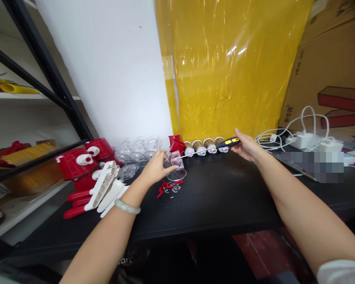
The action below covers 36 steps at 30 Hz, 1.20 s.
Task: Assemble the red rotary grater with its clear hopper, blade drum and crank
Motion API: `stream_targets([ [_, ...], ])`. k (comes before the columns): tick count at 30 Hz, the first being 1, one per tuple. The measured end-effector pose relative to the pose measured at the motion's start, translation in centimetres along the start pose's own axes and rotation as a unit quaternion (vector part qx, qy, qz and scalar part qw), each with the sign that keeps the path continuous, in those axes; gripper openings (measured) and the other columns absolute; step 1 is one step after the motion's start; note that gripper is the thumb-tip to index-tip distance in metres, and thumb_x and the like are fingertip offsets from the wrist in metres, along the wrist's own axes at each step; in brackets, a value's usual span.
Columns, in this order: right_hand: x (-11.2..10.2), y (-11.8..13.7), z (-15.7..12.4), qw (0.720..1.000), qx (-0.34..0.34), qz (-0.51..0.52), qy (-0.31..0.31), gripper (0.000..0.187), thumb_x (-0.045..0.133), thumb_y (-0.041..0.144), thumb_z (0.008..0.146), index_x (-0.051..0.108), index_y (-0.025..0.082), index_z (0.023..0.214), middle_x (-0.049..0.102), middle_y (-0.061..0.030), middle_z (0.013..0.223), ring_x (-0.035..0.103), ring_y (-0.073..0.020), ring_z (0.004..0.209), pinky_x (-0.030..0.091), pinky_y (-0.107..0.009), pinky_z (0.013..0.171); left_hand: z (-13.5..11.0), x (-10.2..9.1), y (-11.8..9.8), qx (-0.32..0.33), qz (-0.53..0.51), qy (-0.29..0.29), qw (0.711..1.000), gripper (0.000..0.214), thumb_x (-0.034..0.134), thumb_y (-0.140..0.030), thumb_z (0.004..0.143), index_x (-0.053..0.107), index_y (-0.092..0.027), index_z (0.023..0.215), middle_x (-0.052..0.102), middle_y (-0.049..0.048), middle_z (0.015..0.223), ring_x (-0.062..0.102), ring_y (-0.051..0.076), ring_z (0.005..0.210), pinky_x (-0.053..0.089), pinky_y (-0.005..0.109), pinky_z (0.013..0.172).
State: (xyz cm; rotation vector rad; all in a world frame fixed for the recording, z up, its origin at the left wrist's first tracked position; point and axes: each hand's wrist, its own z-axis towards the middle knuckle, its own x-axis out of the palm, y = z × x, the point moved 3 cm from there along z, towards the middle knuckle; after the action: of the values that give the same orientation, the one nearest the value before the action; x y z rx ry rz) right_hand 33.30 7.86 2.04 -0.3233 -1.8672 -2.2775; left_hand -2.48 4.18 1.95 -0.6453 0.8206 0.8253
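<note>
My right hand is closed around the black and yellow handle of a long screwdriver, its shaft pointing left. The tip meets a clear plastic part with a round rim at its lower end. My left hand grips that clear part from the left, fingers curled round its upper side. Below it on the black tabletop lie small red pieces and loose screws. Behind the shaft stand red plastic cups and a row of several white-ended mesh drums.
Red housings, white handles with red grips and clear plastic parts sit at the left. White chargers with cables and a tablet-like device lie at the right. A yellow sheet and cardboard stand behind.
</note>
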Motion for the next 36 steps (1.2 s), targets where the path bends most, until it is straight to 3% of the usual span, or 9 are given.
stream_targets([
  [7, -0.6, 1.1, -0.9, 0.996, -0.018, 0.019, 0.082, 0.008, 0.067, 0.025, 0.083, 0.061, 0.019, 0.086, 0.071, -0.0009, 0.079, 0.070, -0.0099, 0.063, 0.059, -0.017, 0.062, 0.0, -0.1, -0.1, -0.003, -0.020, -0.007, 1.000, 0.054, 0.064, -0.061, 0.075, 0.053, -0.018, 0.107, 0.056, 0.0105, 0.107, 0.057, 0.027, 0.098, 0.046, 0.041, 0.085],
  [11, -1.7, 1.0, -0.9, 0.989, 0.003, -0.019, 0.144, 0.029, 0.077, 0.014, 0.070, 0.063, 0.020, 0.095, 0.073, -0.0031, 0.093, 0.073, -0.0143, 0.082, 0.059, -0.021, 0.075, 0.0, -0.1, -0.1, -0.003, -0.013, -0.004, 1.000, 0.055, 0.062, -0.063, 0.075, 0.052, -0.018, 0.105, 0.056, 0.0112, 0.107, 0.057, 0.028, 0.099, 0.046, 0.042, 0.085],
  [14, -2.1, 0.3, -0.4, 0.989, 0.033, -0.085, 0.120, 0.016, 0.072, 0.028, 0.079, 0.063, 0.017, 0.085, 0.072, -0.0056, 0.077, 0.070, -0.0130, 0.064, 0.058, -0.022, 0.061, 0.1, -0.1, -0.2, 0.007, -0.006, -0.005, 1.000, 0.054, 0.061, -0.063, 0.077, 0.051, -0.018, 0.105, 0.056, 0.0118, 0.108, 0.057, 0.028, 0.099, 0.046, 0.043, 0.086],
  [17, -2.1, -0.7, 0.5, 0.969, 0.020, -0.240, 0.050, 0.045, 0.057, 0.054, 0.085, 0.057, 0.016, 0.061, 0.057, -0.0018, 0.045, 0.049, -0.0094, 0.035, 0.042, -0.022, 0.038, 0.0, 0.0, -0.1, 0.006, -0.002, -0.005, 1.000, 0.054, 0.061, -0.063, 0.077, 0.050, -0.018, 0.104, 0.055, 0.0116, 0.110, 0.057, 0.028, 0.100, 0.046, 0.043, 0.088],
  [20, -1.8, -1.3, 1.1, 0.930, -0.045, -0.361, -0.049, 0.058, 0.044, 0.066, 0.086, 0.051, 0.019, 0.052, 0.042, 0.0010, 0.033, 0.040, -0.0109, 0.030, 0.033, -0.025, 0.036, 0.0, 0.0, -0.1, 0.000, 0.000, -0.002, 1.000, 0.054, 0.061, -0.064, 0.076, 0.050, -0.018, 0.103, 0.056, 0.0115, 0.110, 0.057, 0.029, 0.102, 0.047, 0.043, 0.088],
  [26, 0.0, -2.1, 0.9, 0.984, -0.035, -0.172, -0.015, 0.020, 0.050, 0.044, 0.087, 0.047, 0.025, 0.092, 0.051, 0.0060, 0.050, 0.048, -0.0132, 0.036, 0.038, -0.025, 0.038, 0.1, 0.0, 0.2, -0.005, 0.003, -0.005, 1.000, 0.054, 0.061, -0.063, 0.076, 0.051, -0.017, 0.102, 0.056, 0.0133, 0.112, 0.056, 0.031, 0.106, 0.046, 0.043, 0.089],
  [29, 0.2, -1.7, 0.5, 0.997, -0.007, -0.055, 0.054, 0.029, 0.062, 0.031, 0.078, 0.039, 0.028, 0.096, 0.059, 0.0071, 0.063, 0.057, -0.0126, 0.046, 0.047, -0.025, 0.048, 0.0, 0.0, 0.3, -0.005, 0.010, -0.010, 1.000, 0.056, 0.061, -0.064, 0.077, 0.050, -0.017, 0.106, 0.055, 0.0139, 0.114, 0.056, 0.031, 0.108, 0.046, 0.043, 0.091],
  [32, -0.1, -1.6, 0.4, 0.992, -0.035, -0.073, 0.092, 0.034, 0.069, 0.037, 0.075, 0.042, 0.025, 0.093, 0.063, 0.0045, 0.063, 0.061, -0.0123, 0.051, 0.046, -0.022, 0.049, 0.0, 0.1, 0.4, -0.007, 0.010, -0.009, 1.000, 0.057, 0.061, -0.064, 0.076, 0.051, -0.017, 0.105, 0.055, 0.0142, 0.114, 0.056, 0.031, 0.106, 0.046, 0.043, 0.089],
  [36, -0.3, -2.2, 0.8, 0.980, -0.068, -0.188, -0.010, 0.044, 0.053, 0.065, 0.081, 0.045, 0.022, 0.078, 0.049, 0.0064, 0.041, 0.035, -0.0073, 0.026, 0.021, -0.019, 0.030, 0.1, 0.1, 0.4, -0.005, 0.006, -0.008, 1.000, 0.057, 0.061, -0.065, 0.075, 0.051, -0.017, 0.105, 0.056, 0.0137, 0.113, 0.057, 0.031, 0.104, 0.047, 0.043, 0.087],
])
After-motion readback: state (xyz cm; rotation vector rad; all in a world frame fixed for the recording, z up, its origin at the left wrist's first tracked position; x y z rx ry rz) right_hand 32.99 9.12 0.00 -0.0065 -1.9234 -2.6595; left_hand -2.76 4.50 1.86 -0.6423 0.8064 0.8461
